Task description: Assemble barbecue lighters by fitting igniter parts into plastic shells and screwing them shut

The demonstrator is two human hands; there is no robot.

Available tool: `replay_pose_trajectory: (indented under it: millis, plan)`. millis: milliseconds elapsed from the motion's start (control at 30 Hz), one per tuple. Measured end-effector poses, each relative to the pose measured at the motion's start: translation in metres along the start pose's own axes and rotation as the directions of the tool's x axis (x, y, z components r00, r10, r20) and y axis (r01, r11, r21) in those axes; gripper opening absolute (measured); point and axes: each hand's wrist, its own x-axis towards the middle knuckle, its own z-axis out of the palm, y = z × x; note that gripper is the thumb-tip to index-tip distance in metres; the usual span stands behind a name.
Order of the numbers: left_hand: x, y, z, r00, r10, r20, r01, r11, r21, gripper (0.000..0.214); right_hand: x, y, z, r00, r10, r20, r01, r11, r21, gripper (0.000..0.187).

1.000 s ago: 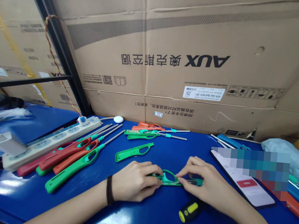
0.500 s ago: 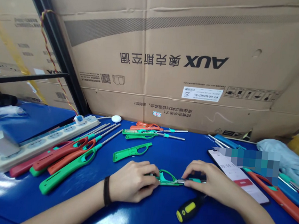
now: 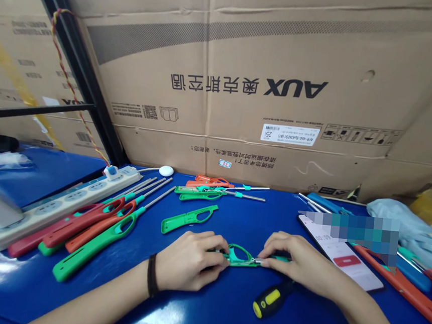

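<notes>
Between the two hands, low and centre on the blue table [image 3: 225, 316], lies the green handle [image 3: 240, 257], flat on the surface with its ring showing.

- Left fingers [image 3: 218, 247]: curled tight, pinching the butt end of the green handle; thumb tucked under. Left hand [image 3: 192, 262] rests its heel on the table.
- Right fingertips [image 3: 268, 257]: closed in a fine pinch at the nose end, where a short metal stub [image 3: 256, 260] and a teal collar [image 3: 282, 259] show. The knuckles hide which of these two they grip; probably the collar.
- Right hand [image 3: 300, 264]: wrist down on the table.

Judgement on technique: treat the left hand as the fixed clamp and let only the right work. Hold the handle flat against the table so nothing small springs loose. Push along the axis and avoid twisting, since thin plastic like this looks likely to flex.

Surroundings: screwdriver [image 3: 270, 300] just below the right hand, apart from it. Phone [image 3: 340, 253] lies near the right hand. A loose green half-shell [image 3: 188, 219] sits beyond the left knuckles. Finished lighters [image 3: 97, 224] are well off to the left, beside a power strip [image 3: 57, 206].
</notes>
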Motion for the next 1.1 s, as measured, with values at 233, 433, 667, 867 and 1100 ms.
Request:
replay_pose_trajectory:
  millis: [233,433,667,867,1100]
  plan:
    - [0.0002,-0.0002,-0.0003,1.0,-0.006,0.003,0.006,1.0,-0.005,0.017,-0.0002,-0.003,0.0008,0.999,-0.025,-0.033,0.022,0.997,-0.08,0.01]
    - [-0.001,-0.001,0.001,1.0,-0.014,-0.005,0.014,1.0,-0.014,0.017,0.0009,-0.0034,0.0008,0.996,-0.079,-0.05,0.073,0.991,-0.113,0.01]
    - [-0.0009,-0.0009,0.0013,1.0,-0.022,-0.012,0.022,1.0,-0.002,0.017,-0.0024,0.001,0.0007,1.0,-0.029,-0.013,0.027,0.995,-0.097,0.017]
    - [-0.0002,-0.0005,0.0008,1.0,-0.02,-0.019,0.02,1.0,0.002,0.017,-0.0023,0.0005,0.0019,1.0,-0.021,0.0,0.021,0.984,-0.175,0.02]
    - [-0.0005,-0.0013,0.0013,0.999,-0.031,-0.014,0.031,0.999,-0.01,0.017,-0.0017,-0.0061,0.0026,0.999,-0.03,-0.019,0.025,0.981,-0.194,0.017]
